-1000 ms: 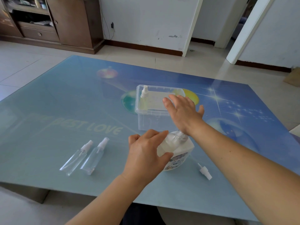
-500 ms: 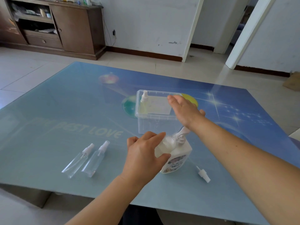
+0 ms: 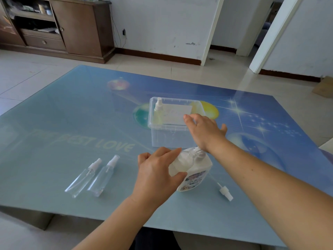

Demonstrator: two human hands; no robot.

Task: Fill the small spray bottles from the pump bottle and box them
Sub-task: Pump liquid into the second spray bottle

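Observation:
A white pump bottle [image 3: 196, 170] with a flowered label stands near the table's front edge. My left hand [image 3: 155, 174] grips its left shoulder, thumb on the front. The heel of my right hand [image 3: 203, 130] rests on the pump head, and its straight fingers reach over the clear plastic box [image 3: 162, 125] behind. One small spray bottle [image 3: 158, 109] with yellowish liquid stands in the box's far left corner. Two empty clear spray bottles [image 3: 82, 177] [image 3: 103, 175] lie side by side to the left. A loose white spray cap [image 3: 226, 193] lies right of the pump bottle.
The blue printed glass table [image 3: 72, 123] ends close to my body. A brown wooden cabinet [image 3: 77, 27] stands against the far left wall. A cardboard box [image 3: 324, 86] sits on the floor at the far right.
My right hand lifted off the pump head, showing the spout, then came back down onto it. My left hand stayed on the bottle.

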